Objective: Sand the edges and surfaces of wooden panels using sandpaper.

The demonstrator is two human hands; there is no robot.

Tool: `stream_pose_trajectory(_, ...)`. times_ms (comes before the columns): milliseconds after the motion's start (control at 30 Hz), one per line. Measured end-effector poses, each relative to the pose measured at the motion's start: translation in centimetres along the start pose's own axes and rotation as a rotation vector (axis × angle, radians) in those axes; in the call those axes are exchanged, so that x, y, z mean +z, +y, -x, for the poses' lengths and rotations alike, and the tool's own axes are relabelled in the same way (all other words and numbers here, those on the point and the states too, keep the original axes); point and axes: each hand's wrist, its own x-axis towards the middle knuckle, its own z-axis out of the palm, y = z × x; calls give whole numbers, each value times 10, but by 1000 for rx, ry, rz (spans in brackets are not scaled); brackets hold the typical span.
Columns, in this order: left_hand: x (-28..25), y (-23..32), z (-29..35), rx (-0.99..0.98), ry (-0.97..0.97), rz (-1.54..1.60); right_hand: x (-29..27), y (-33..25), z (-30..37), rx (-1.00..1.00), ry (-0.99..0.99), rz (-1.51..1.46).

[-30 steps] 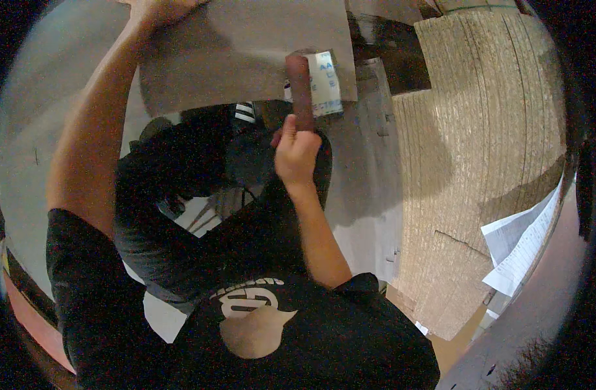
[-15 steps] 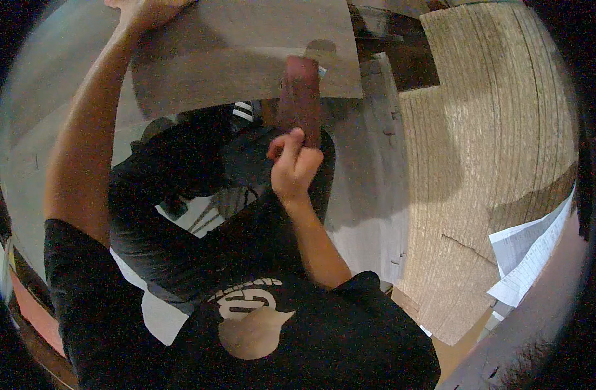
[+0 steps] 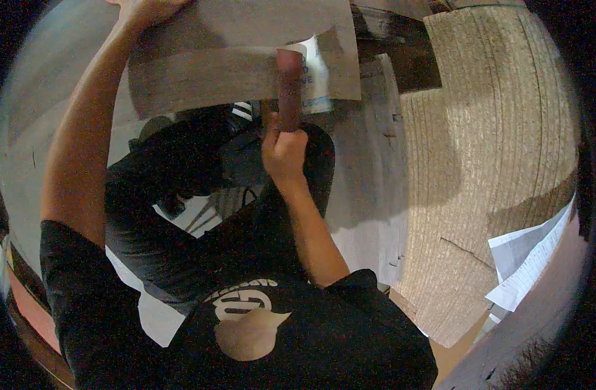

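Observation:
In the fingers of my right hand (image 3: 286, 155) is a long, narrow reddish-brown object (image 3: 289, 84), blurred, pointing away from me; its exact kind is unclear. It stands over the near right part of a thin grey-brown board (image 3: 246, 71). Right beside it, at the board's near edge, shows a curved white sheet (image 3: 317, 75) with blue print, partly hidden behind the object. My left hand (image 3: 151, 12) reaches to the far left part of the board and seems to rest on it. Its fingers are mostly cut off by the top of the picture.
To the right lie stacked ridged tan boards (image 3: 434, 162), with white printed papers (image 3: 532, 253) on their near right side. Between them and my bent leg (image 3: 174, 156) runs a long pale grey panel (image 3: 369, 162). A dark brown surface (image 3: 398, 55) lies behind.
My right hand has shifted slightly left with the reddish-brown object, which has turned narrower to view. Much more of the white sheet with blue print now shows beside it. My left hand has stayed about still.

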Motion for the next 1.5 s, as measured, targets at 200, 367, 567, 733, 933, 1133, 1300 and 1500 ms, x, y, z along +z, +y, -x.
stream_pose_trajectory(200,-2,-18,-4,14,63,29,50,-14,-5,67,292,-457)
stream_pose_trajectory(367,10,-16,-11,7,50,0,59,-2,1,74,391,-475)
stream_pose_trajectory(567,7,-11,-11,-20,20,-19,46,1,66,287,105,-529)
stream_pose_trajectory(733,-2,-12,-7,6,49,21,-27,-23,116,308,232,-688)
stream_pose_trajectory(933,3,-20,-11,8,47,-12,-41,-27,35,68,465,-808)
stream_pose_trajectory(1133,5,-14,-8,6,34,-14,-5,-24,-30,-41,188,-313)
stream_pose_trajectory(1300,6,-11,-17,34,95,10,65,3,-22,55,293,-624)
stream_pose_trajectory(1500,6,1,-13,17,34,-15,95,7,-18,208,390,-1060)
